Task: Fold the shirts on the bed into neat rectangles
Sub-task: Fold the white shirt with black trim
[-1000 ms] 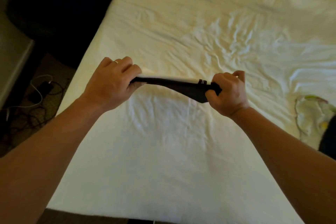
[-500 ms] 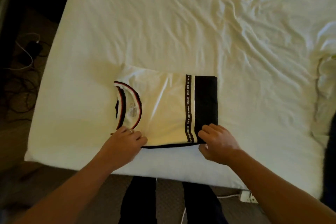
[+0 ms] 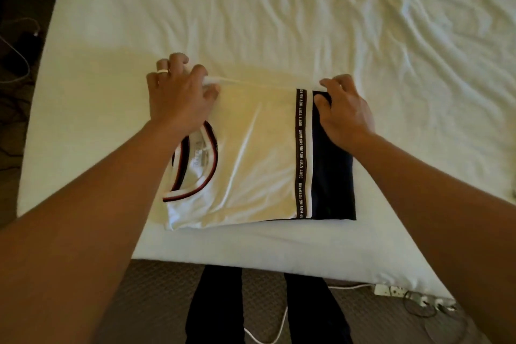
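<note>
A folded white shirt (image 3: 251,159) with a striped collar, a lettered band and a dark navy panel lies flat as a rectangle near the front edge of the bed (image 3: 251,22). My left hand (image 3: 178,95) is at the shirt's far left corner, fingers curled and pinching the white fabric there. My right hand (image 3: 343,112) is at the far right corner over the navy panel, thumb and fingers pinching its edge. My forearms cover part of the collar and of the navy panel.
The wrinkled white sheet spreads far beyond the shirt. Below the bed's front edge are my legs (image 3: 215,307) on a carpet, with a white cable (image 3: 268,329) and a power strip (image 3: 391,290) at the right. Dark cables (image 3: 16,45) lie on the floor at the left.
The folded shirt went from held in the air to lying flat on the bed. Both hands have since moved from its near edge to its far corners.
</note>
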The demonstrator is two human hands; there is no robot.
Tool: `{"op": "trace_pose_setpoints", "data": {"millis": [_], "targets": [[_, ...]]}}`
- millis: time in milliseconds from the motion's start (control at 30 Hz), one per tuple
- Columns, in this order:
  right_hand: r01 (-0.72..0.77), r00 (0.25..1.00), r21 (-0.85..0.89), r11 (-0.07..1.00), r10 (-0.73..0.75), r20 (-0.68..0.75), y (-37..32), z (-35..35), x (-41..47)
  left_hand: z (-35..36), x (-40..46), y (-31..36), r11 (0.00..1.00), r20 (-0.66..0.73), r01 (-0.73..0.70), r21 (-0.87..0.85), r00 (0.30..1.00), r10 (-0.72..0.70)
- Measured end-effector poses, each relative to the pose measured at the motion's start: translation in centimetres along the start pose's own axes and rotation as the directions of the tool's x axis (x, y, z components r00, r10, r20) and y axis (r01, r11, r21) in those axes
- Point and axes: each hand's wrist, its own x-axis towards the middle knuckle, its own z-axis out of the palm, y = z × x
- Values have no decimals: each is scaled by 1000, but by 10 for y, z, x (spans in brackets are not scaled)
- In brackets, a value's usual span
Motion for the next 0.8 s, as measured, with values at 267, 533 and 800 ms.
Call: {"op": "trace_pose_setpoints", "data": {"millis": [267,533,800], "targets": [[-216,969,116,969,227,-97,6,13,-10,7,-18,0,863,17,413,-292,904,-427],[-631,741,558,539,632,227,8,18,-79,3,-89,16,406,463,782,-473,613,-641],[-664,741,621,416,478,472,-1,-12,-89,-35,-117,15,273,620,701,-659,711,-332]]}}
